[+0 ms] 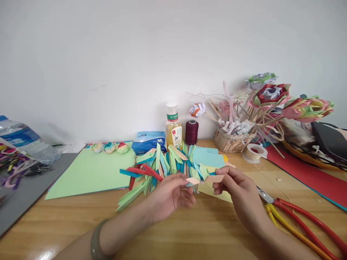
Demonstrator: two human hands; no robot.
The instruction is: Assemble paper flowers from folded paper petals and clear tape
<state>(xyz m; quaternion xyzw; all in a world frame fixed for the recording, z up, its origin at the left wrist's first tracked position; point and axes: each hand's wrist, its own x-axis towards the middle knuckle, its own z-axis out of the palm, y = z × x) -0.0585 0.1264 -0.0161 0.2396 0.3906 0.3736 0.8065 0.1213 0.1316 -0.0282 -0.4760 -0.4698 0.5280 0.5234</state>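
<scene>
My left hand (170, 193) pinches one side of a small piece of folded paper strips (215, 178) in peach, green and blue. The opposite side sits between the thumb and fingers of my right hand (240, 187). Both hands hold it just above the wooden table. Right behind it spreads a heap of folded paper strips (154, 171) in green, blue, red and peach; where the held piece ends against this heap is hard to make out. Pale yellow paper (217, 191) lies partly beneath my right hand.
Scissors with red and yellow handles (292, 209) lie at the right, near a thread spool (255, 153). Behind stand a tissue pack (148, 141), a drink bottle (174, 126), maroon thread (191, 131) and a basket (230, 141) with paper flowers. Green sheets (92, 173) lie left.
</scene>
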